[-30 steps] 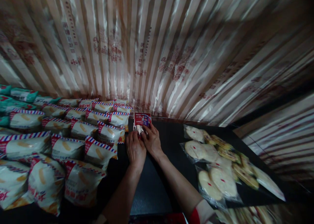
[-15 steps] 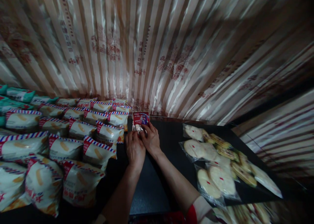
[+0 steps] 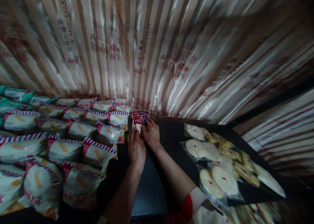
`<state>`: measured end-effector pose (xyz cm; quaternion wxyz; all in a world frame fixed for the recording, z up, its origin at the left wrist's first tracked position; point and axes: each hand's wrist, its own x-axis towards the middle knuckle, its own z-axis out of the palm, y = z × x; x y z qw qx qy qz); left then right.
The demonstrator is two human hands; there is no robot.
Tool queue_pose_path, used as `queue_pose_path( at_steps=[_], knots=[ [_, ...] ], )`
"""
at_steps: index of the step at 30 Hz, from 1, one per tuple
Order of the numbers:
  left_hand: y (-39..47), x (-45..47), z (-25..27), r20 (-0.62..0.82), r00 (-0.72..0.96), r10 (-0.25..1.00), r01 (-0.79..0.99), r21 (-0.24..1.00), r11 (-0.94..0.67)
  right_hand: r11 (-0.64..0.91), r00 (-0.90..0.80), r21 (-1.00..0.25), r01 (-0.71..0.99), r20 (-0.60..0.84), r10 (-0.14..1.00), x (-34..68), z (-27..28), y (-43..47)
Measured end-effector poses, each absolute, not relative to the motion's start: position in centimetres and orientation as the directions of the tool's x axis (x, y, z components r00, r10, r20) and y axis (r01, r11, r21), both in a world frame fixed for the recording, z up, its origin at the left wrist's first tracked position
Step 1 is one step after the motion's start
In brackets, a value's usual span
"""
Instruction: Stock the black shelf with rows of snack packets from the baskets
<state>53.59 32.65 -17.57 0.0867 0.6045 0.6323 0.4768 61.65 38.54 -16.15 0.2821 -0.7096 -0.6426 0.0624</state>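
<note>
A small red packet (image 3: pixel 140 116) with white lettering and a blue patch sits at the far side of the black table. My left hand (image 3: pixel 136 148) is at its lower left, with fingers bent over the near edge. On the right side of the packet, my right hand (image 3: pixel 151 135) has its fingers curled against it. Something whitish shows between the fingertips at the packet's lower part. Both palms and the thumb of the left hand are hidden from view.
Rows of white snack bags (image 3: pixel 109 134) with striped tops stand close on the left, with green bags (image 3: pixel 18 94) behind. To the right lie flat round breads (image 3: pixel 224 179) in clear wrap and yellowish packs (image 3: pixel 246 174). Printed plastic sheeting (image 3: pixel 147 53) hangs along the back.
My right hand has shifted slightly on the packet, its fingers more curled, and more of the packet's printed front shows. My left hand stays at the lower edge.
</note>
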Motion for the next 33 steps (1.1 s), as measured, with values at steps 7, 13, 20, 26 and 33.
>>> queue_pose_path(
  at_steps=[7,13,20,26,33],
  knots=[
    [32.8,53.7,-17.7,0.474,-0.264,0.84,0.683,0.707,-0.184,-0.016,0.199,-0.506,0.863,0.311,0.929,60.8,-16.6,38.3],
    [33.0,53.5,-18.0,0.504,-0.245,0.828,0.693,0.689,-0.214,-0.037,0.231,-0.553,0.832,0.285,0.93,60.4,-16.5,38.1],
    [32.0,53.5,-16.3,0.573,-0.139,0.808,0.773,0.573,-0.273,0.086,0.208,-0.586,0.806,0.416,0.886,62.8,-14.1,34.0],
    [30.1,53.4,-12.8,0.552,0.028,0.833,0.715,0.572,-0.402,0.203,0.203,-0.683,0.701,0.464,0.862,63.6,-11.7,23.8],
    [19.8,51.9,-11.5,0.59,0.197,0.783,0.469,0.645,-0.604,0.096,0.114,-0.717,0.69,0.238,0.965,63.4,-14.5,10.8]
  ],
)
